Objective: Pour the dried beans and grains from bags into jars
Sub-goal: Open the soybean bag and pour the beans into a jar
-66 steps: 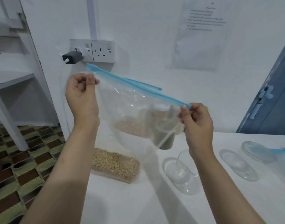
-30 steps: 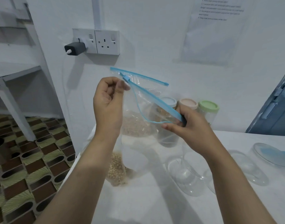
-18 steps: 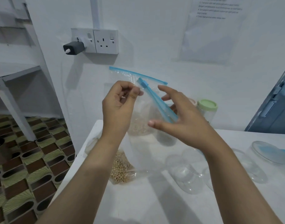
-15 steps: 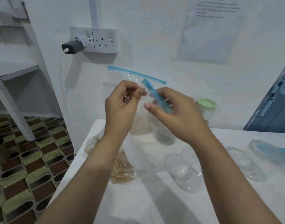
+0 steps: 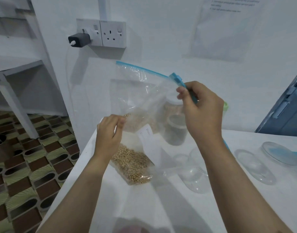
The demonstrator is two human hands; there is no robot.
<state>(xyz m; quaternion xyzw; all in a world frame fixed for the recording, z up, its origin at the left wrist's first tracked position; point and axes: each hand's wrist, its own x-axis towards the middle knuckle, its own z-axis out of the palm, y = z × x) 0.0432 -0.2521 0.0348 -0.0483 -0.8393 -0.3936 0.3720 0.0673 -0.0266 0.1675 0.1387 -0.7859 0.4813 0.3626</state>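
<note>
A clear bag [image 5: 144,91] with a blue zip strip is held up above the white counter [image 5: 97,190]. Its top edge is pinched by the fingers of the right hand [image 5: 201,111], and a lower corner is pinched by the left hand [image 5: 109,132]. The bag is thin, soft and see-through, and only a few pale grains can be seen in it. It is probably light, floppy and slippery, so it is best held at the stiffer zip strip. A fuller bag of beans [image 5: 132,163] is lying on the counter beside empty jars [image 5: 193,172].
</note>
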